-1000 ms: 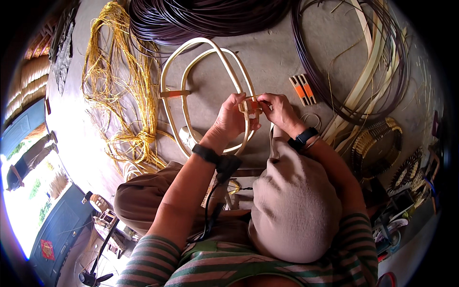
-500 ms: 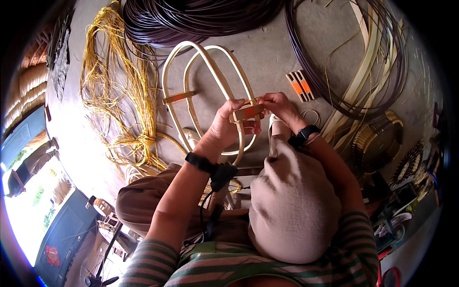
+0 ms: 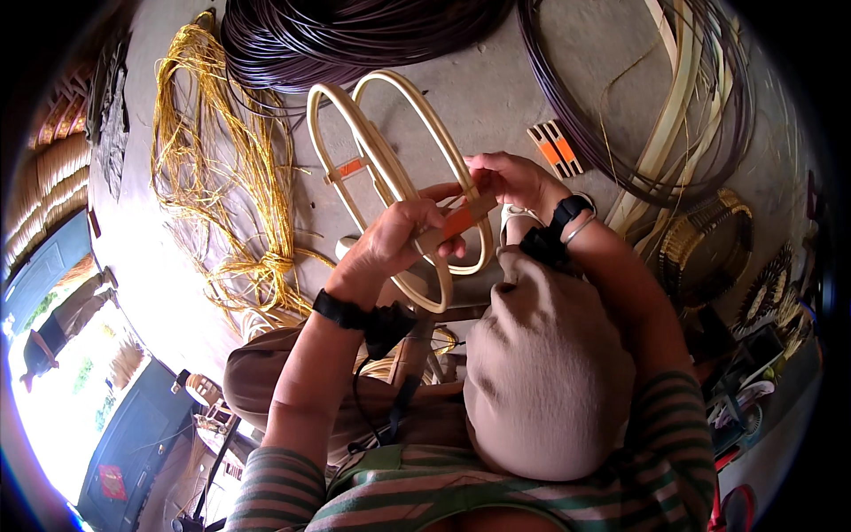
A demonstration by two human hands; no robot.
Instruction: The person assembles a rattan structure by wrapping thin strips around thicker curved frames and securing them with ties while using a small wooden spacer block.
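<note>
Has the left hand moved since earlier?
Yes, the left hand moved toward the striped shirt and slightly left, judged against the orange blocks on the floor.

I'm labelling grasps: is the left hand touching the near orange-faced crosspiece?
Touching: the head view shows the left hand gripping the near crosspiece, fingertips curled past its lower edge.

Green and dusty-pink striped top (image 3: 425, 486) with matching sleeves (image 3: 282, 483), plain brownish trousers (image 3: 550, 381), 2 black wrist straps (image 3: 337, 310), thin dark cable (image 3: 357, 390) near the left strap, silvery bangle (image 3: 579, 227) beside the right
</note>
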